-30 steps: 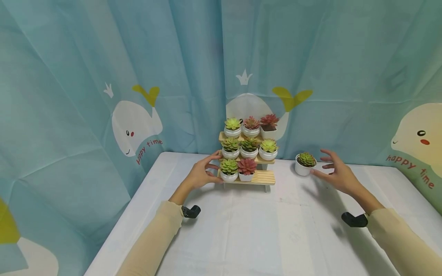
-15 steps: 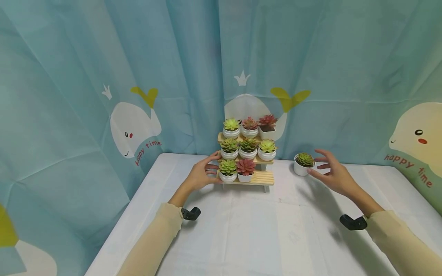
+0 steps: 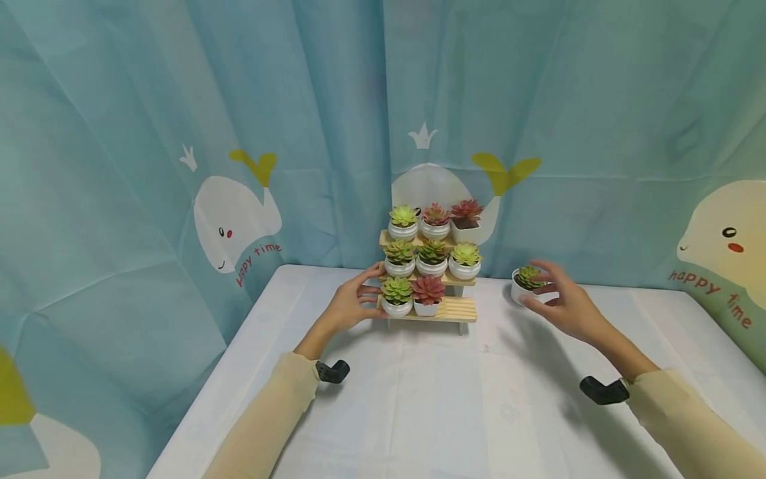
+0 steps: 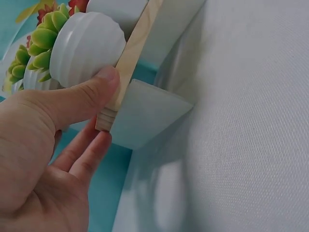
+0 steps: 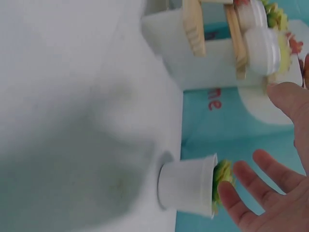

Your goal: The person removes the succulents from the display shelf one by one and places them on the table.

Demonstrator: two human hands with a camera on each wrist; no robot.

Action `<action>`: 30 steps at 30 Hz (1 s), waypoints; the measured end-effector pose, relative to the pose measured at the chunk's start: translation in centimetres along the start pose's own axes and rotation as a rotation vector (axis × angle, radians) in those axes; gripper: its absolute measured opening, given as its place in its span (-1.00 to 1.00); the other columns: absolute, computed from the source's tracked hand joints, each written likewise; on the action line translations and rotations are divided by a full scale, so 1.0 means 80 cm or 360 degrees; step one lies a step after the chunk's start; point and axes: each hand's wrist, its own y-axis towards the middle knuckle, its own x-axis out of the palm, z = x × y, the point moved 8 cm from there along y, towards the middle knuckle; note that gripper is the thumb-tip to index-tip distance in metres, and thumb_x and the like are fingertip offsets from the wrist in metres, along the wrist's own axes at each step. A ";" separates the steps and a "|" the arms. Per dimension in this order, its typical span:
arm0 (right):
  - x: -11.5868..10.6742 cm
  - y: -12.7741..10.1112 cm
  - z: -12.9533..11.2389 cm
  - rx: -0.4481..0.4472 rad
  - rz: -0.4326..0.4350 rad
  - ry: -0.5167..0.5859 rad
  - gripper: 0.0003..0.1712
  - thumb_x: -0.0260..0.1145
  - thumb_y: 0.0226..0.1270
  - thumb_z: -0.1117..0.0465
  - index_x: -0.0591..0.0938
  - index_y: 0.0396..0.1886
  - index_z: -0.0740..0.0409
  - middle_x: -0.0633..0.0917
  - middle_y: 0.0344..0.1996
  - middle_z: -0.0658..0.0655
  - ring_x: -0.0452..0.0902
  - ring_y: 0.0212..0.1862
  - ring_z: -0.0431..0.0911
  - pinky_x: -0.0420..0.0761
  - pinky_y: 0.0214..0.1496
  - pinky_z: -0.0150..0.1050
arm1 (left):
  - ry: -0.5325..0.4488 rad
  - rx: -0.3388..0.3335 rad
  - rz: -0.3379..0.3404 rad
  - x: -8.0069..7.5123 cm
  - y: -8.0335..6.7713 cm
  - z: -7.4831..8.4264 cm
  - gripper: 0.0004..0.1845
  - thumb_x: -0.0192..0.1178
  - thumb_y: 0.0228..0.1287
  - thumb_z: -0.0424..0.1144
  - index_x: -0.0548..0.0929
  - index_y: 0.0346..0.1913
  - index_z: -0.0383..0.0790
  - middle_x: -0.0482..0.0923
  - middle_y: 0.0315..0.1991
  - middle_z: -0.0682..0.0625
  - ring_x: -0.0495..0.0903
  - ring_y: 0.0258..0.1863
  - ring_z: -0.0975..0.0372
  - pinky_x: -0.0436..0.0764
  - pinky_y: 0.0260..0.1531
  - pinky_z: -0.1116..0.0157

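Note:
A three-tier wooden plant stand [image 3: 459, 309] stands at the back of the table, bearing several small artificial succulents in white pots. My left hand [image 3: 352, 303] pinches the left end of its bottom shelf; the left wrist view has the thumb over the wooden shelf edge [image 4: 137, 46] and fingertips at its end. To the right of the stand, one green succulent in a round white pot [image 3: 519, 291] sits upright on the table. In front of it my right hand [image 3: 571, 311] hovers with fingers spread, holding nothing. In the right wrist view those fingertips overlap the green leaves [image 5: 222, 180].
The bottom shelf holds a green succulent [image 3: 396, 293] and a red one [image 3: 427, 293], with bare slats at its right. Close behind the stand hangs a blue curtain [image 3: 335, 133] with whale prints. A white cloth [image 3: 443, 399] covers the table.
My right hand has moved left across the front of the lone potted succulent and now hides part of it. The left hand keeps its hold on the stand.

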 end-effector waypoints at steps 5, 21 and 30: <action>0.011 0.002 -0.020 -0.0045 -0.0025 0.0033 -0.14 0.45 0.41 0.14 0.22 0.56 0.15 0.58 0.22 0.44 0.63 0.10 0.27 0.75 -0.05 0.11 | -0.0010 -0.0006 -0.0011 0.000 0.001 -0.001 0.04 0.55 -0.01 -0.58 0.31 0.57 -0.18 0.21 0.57 -0.10 0.57 0.23 -0.09 0.64 0.22 0.05; 0.053 0.005 -0.065 -0.0133 -0.0088 0.0214 -0.12 0.51 0.34 0.13 0.28 0.56 -0.01 0.62 0.21 0.22 0.65 0.11 0.19 0.75 0.00 0.06 | 0.0031 -0.0013 -0.0036 0.000 0.002 0.001 0.06 0.54 0.01 -0.58 0.26 0.59 -0.18 0.13 0.61 -0.08 0.56 0.24 -0.10 0.64 0.22 0.04; 0.087 0.011 -0.080 -0.0196 -0.0122 0.0401 -0.09 0.52 0.31 0.24 0.28 0.57 0.05 0.59 0.23 0.32 0.64 0.12 0.24 0.73 0.01 0.14 | 0.0014 -0.0035 -0.0049 0.000 0.001 -0.002 0.06 0.54 0.02 -0.58 0.26 0.60 -0.15 0.15 0.60 -0.09 0.57 0.24 -0.08 0.63 0.22 0.04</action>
